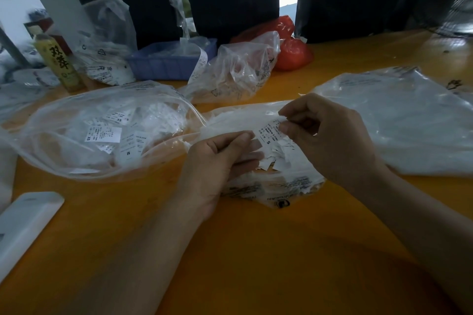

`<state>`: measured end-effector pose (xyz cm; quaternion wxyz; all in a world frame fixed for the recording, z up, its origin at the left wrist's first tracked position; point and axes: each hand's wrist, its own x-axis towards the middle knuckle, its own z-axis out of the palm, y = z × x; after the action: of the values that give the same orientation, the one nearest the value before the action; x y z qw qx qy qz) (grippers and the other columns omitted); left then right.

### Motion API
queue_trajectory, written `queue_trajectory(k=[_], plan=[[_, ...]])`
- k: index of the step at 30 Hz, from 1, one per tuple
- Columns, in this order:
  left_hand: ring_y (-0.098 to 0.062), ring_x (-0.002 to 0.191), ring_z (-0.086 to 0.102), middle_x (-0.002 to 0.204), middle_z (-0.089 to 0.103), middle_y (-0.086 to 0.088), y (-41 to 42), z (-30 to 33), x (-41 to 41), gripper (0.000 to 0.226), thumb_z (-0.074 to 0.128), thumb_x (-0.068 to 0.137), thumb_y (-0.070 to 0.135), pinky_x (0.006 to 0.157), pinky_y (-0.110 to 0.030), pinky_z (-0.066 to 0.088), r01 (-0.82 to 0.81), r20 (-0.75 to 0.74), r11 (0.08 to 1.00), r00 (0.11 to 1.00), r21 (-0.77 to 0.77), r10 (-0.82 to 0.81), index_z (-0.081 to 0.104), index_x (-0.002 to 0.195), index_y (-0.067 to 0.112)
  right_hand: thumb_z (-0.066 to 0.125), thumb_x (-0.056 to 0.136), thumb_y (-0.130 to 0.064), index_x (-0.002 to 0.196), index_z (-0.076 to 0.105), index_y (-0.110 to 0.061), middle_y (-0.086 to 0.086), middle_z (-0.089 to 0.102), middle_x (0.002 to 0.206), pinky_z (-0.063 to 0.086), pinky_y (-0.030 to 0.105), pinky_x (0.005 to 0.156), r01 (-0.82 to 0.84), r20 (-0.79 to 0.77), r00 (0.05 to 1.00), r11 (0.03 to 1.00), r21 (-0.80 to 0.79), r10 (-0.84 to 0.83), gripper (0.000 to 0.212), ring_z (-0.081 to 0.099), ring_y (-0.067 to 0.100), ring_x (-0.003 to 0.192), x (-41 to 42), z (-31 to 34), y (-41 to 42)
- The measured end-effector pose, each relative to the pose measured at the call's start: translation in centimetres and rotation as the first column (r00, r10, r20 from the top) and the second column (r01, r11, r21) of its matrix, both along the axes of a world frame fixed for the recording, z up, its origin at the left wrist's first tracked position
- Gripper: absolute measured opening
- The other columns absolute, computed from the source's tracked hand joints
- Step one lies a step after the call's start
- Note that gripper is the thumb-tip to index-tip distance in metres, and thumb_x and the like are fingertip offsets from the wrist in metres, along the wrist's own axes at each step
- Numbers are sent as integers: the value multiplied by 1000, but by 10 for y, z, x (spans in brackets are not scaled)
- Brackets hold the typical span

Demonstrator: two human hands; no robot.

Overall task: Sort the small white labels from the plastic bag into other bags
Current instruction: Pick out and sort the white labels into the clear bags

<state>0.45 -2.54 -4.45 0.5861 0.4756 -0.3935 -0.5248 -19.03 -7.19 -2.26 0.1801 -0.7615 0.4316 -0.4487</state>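
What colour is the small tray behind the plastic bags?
The tray is blue, a slightly purplish blue; the head view, the only one, shows it.

Bare orange desk (256,250) is lying open in front, between the two forearms and toward the near edge. A wide clear bag of labels (102,130) is blocking the left, a flat plastic bag (399,123) the right. A blue tray (166,64), crumpled bags (235,69) and a bottle (61,61) are crowding the far side.

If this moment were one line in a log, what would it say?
step: sorting | right hand: pinches S label | left hand: holds label stack | table: orange
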Motion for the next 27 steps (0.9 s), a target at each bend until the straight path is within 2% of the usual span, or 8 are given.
queue_trajectory(k=[7,11,15,22,24,27], plan=[[-25,91,80,98,81,-15,0,0,1,23,77,82,27,74,-24,63,0,34,1000,999,2,0,84,102,19,77,91,-20,110,70,-24,-22,67,90,43,-2,73,-30,-45,998,998,53,33,21,61,-14,92,2,-3,0],[-24,96,80,107,81,-10,0,1,3,19,69,96,12,73,-25,63,42,17,999,999,-28,-41,77,113,13,75,93,-27,119,61,-29,-16,71,85,47,4,66,60,76,995,998,37,-62,29,67,-5,80,-1,1,-2],[-23,101,79,112,81,-7,1,2,4,23,66,98,10,69,-24,63,94,29,994,995,-62,-93,72,120,13,73,94,-29,120,55,-31,-12,73,85,53,16,69,97,165,981,995,31,-101,31,69,0,77,-7,7,-4],[-20,104,78,111,81,-3,2,-2,-1,22,59,105,6,85,-21,60,135,197,977,975,-165,-102,69,124,13,73,94,-27,116,59,-26,-13,72,83,54,16,68,67,185,981,996,-54,-56,26,70,3,78,-1,7,2],[-20,105,78,111,81,-4,3,-2,-2,22,60,104,7,87,-21,60,137,214,973,972,-186,-96,69,123,12,74,93,-27,114,60,-28,-15,70,84,54,17,70,54,158,986,997,-62,-43,25,69,4,79,0,5,3],[-19,105,78,109,81,-5,3,-1,-3,21,62,102,8,87,-21,59,133,207,970,974,-206,-89,69,120,15,75,93,-24,111,61,-29,-18,67,84,50,10,70,40,126,992,996,-75,-30,24,67,-1,80,0,3,3]])
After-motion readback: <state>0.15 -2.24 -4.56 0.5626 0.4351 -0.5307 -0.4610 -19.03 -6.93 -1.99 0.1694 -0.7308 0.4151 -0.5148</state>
